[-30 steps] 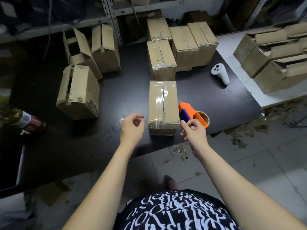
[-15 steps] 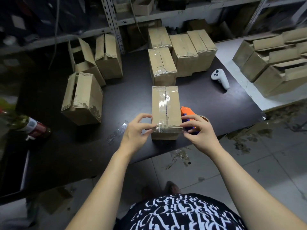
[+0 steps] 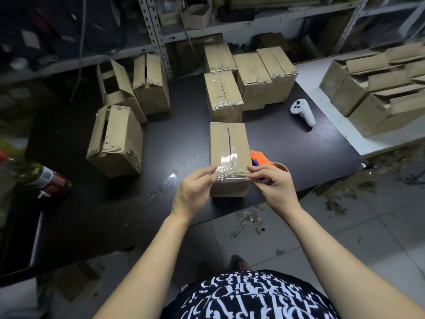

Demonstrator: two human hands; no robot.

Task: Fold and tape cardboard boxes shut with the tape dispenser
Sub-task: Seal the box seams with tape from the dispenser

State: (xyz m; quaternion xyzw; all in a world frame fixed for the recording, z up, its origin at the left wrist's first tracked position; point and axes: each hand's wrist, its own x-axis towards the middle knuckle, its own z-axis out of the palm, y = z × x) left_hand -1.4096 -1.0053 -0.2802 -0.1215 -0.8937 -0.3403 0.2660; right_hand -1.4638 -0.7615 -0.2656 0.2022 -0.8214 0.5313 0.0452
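A small cardboard box (image 3: pixel 230 139) stands near the front edge of the black table (image 3: pixel 184 134). Its top seam shows a dark gap, with clear tape only at the near end. A strip of clear tape (image 3: pixel 232 178) runs across the box's near top edge. My left hand (image 3: pixel 195 189) pinches the strip at the left corner, and my right hand (image 3: pixel 273 185) pinches it at the right corner. The orange and blue tape dispenser (image 3: pixel 261 157) lies just right of the box, partly hidden behind my right hand.
Several taped boxes (image 3: pixel 226 95) stand at the back. Open boxes (image 3: pixel 115 139) sit to the left. A white controller (image 3: pixel 302 111) lies at the right, a bottle (image 3: pixel 46 178) at the far left. More boxes (image 3: pixel 379 93) fill the white table on the right. Crumpled tape (image 3: pixel 165 185) lies left of my hand.
Both hands moved from beside the box onto its near top edge. My right hand let go of the dispenser. The box's upper face now shows tape only at the near end.
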